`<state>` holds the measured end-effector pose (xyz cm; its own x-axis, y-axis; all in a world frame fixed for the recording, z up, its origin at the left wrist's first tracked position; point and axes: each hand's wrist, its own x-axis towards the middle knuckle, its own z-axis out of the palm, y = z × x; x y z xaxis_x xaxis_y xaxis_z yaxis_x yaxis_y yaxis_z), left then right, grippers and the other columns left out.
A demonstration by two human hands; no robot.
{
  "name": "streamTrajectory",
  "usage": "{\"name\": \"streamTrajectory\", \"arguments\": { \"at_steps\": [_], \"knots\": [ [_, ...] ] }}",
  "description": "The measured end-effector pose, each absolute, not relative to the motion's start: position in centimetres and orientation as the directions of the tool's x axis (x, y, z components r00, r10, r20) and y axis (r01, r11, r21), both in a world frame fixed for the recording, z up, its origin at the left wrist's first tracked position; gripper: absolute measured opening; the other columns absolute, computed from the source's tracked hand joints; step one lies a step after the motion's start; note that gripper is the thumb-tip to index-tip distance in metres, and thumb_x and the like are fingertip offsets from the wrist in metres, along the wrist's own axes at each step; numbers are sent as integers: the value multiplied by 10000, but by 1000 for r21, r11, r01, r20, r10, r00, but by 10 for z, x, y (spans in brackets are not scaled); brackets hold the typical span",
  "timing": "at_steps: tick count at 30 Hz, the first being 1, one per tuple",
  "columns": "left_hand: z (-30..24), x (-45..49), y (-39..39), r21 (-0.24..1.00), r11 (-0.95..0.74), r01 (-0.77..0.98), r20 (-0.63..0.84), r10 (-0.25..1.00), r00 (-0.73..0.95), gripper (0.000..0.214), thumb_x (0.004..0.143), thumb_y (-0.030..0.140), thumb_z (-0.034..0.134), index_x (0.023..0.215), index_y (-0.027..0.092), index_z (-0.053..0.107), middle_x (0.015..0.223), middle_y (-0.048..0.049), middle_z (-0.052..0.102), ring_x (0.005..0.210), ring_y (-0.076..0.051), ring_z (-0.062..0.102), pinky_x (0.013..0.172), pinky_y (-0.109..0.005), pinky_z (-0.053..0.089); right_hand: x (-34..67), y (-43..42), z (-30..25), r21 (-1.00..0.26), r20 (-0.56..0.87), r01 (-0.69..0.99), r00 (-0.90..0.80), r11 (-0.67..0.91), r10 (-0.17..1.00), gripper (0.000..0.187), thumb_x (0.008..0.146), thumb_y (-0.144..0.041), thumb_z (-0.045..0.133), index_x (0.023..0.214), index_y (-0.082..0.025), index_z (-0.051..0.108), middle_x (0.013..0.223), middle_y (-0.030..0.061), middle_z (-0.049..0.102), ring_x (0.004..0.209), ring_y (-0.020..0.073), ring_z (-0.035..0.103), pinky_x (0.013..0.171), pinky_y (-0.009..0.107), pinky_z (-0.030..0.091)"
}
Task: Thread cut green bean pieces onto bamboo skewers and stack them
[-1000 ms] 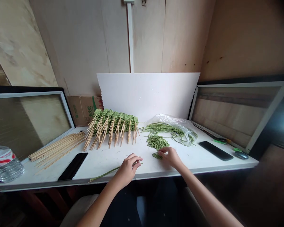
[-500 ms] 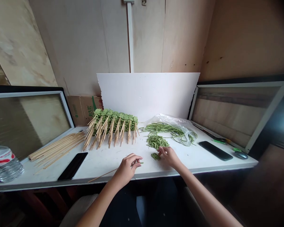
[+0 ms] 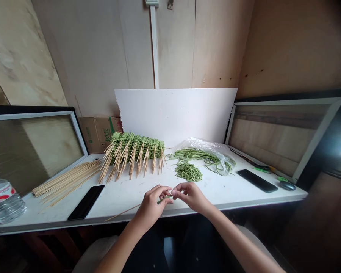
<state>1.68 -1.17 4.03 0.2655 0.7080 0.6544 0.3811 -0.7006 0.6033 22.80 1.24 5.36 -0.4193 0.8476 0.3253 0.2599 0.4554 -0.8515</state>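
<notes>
Green bean piece (image 3: 165,199), head view: slim, slightly tilted, between both hands above the front of the white table (image 3: 221,196).
Skewer (image 3: 122,213): thin, pale tan, slanting down leftward from the left hand (image 3: 152,204); upper part hidden by fingers, so cannot tell the number of pieces on it.
Left-hand fingers: curled narrow around the skewer, thumb and forefinger slightly parted near the green.
Right hand (image 3: 191,197): thumb and fingertips pinched together on the green bean piece's right end.
Cut bean pile (image 3: 188,172): short green lengths, heaped just behind the right hand.
Finished skewers (image 3: 142,141): stacked in layers, green beyond, bare sticks fanned frontward.
Bare skewers (image 3: 69,178): loose sheaf, left of the stack.
Long beans (image 3: 193,154): uncut, tangled, partly under a clear plastic bag (image 3: 197,143).
In the way: black phone (image 3: 86,202) on the left, near the skewer's free end.
Farther out: second phone (image 3: 257,181) and mouse (image 3: 287,185) at right, water bottle (image 3: 5,201) at left, upright white board (image 3: 176,113) behind.
</notes>
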Motion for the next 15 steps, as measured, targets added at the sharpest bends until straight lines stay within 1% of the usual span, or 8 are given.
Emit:
{"name": "streamTrajectory", "arguments": {
  "at_steps": [2, 4, 5, 7, 9, 11, 15],
  "knots": [
    [45, 14, -13, 603, -677, 423, 628, 729, 271, 326, 842, 151, 799, 1149, 217, 711, 910, -29, 745, 784, -167, 688, 746, -282, 574, 231, 15, 54, -876, 354, 193, -366, 442, 861, 375, 903, -562, 696, 850, -201, 784, 807, 54, 769, 739, 194, 676, 659, 283, 477],
    [51, 11, -15, 594, -663, 455, 608, 741, 286, 198, 894, 169, 746, 1086, 216, 734, 893, -31, 743, 784, -168, 689, 733, -277, 558, 234, 17, 56, -891, 378, 121, -334, 437, 863, 356, 902, -545, 706, 840, -200, 767, 815, 55, 758, 785, 206, 684, 700, 295, 496],
    [55, 10, -16, 582, -667, 465, 612, 736, 290, 141, 920, 179, 717, 1053, 216, 744, 901, -36, 742, 800, -171, 691, 735, -276, 549, 235, 16, 58, -891, 391, 102, -325, 443, 861, 346, 907, -537, 704, 839, -202, 761, 828, 56, 754, 802, 208, 683, 711, 298, 498],
    [61, 7, -18, 547, -691, 474, 651, 706, 279, 108, 953, 193, 675, 1026, 213, 753, 927, -49, 737, 830, -177, 694, 745, -278, 537, 234, 11, 62, -868, 430, 116, -310, 483, 848, 312, 908, -518, 713, 875, -212, 761, 858, 54, 750, 809, 203, 669, 710, 301, 491],
    [66, 6, -21, 505, -718, 479, 696, 667, 266, 121, 969, 197, 653, 1037, 207, 752, 932, -59, 728, 840, -181, 689, 750, -281, 531, 231, 3, 68, -813, 493, 179, -298, 555, 818, 272, 884, -497, 755, 940, -231, 768, 888, 48, 744, 799, 194, 639, 704, 303, 478],
    [70, 5, -23, 455, -745, 487, 728, 626, 278, 136, 982, 199, 635, 1051, 203, 752, 923, -63, 717, 844, -184, 681, 756, -286, 528, 227, -6, 73, -730, 576, 238, -290, 640, 765, 250, 868, -473, 783, 977, -248, 769, 883, 44, 733, 798, 193, 611, 697, 309, 464],
    [73, 6, -29, 373, -772, 514, 758, 573, 312, 162, 999, 202, 610, 1088, 202, 745, 915, -66, 706, 855, -190, 658, 764, -299, 526, 220, -18, 80, -568, 711, 285, -302, 772, 635, 157, 940, -406, 718, 962, -255, 755, 854, 52, 715, 827, 213, 592, 745, 353, 463]
  ]
}}
